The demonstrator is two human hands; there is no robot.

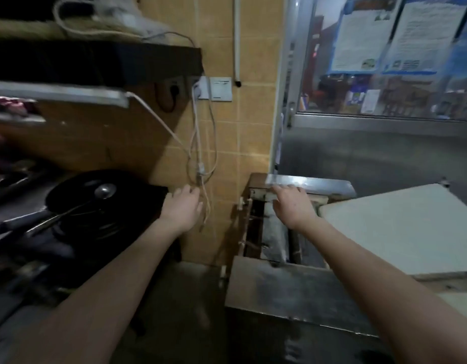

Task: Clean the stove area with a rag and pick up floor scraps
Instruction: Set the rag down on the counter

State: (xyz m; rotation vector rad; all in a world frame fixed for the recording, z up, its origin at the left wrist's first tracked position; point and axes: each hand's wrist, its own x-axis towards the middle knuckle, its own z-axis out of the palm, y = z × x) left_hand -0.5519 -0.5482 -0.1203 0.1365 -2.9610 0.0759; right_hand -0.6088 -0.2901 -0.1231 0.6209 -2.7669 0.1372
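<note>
Stove (148, 193) sits beside the left hand (184, 206), right hand (292, 203) apart, both grips seemingly wide.

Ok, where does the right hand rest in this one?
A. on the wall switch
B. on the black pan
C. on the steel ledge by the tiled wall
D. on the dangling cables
C: the right hand lies with straight fingers on the steel ledge.

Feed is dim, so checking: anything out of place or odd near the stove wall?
Yes: pale cables hang tangled from the wall socket, loose ends dangling beside the black pan, at the left hand.
</note>
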